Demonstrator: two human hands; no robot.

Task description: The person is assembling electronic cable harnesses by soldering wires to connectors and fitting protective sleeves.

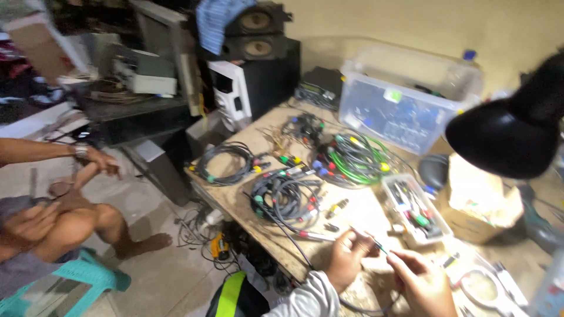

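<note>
Left hand (348, 258) pinches a thin black cable (294, 240) near its end, fingers curled shut on it, just before the parts tray (414, 217). Right hand (420, 282) meets it, fingers closed on a slim tool (blurred), steadying the cable tip. Coiled cables (288, 196) lie left of the tray, within reach.

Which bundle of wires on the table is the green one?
The coiled green cable bundle at the table's far side, beside the clear plastic storage bin. The other two coils, nearer the table's left edge and the hands, are dark grey.
</note>
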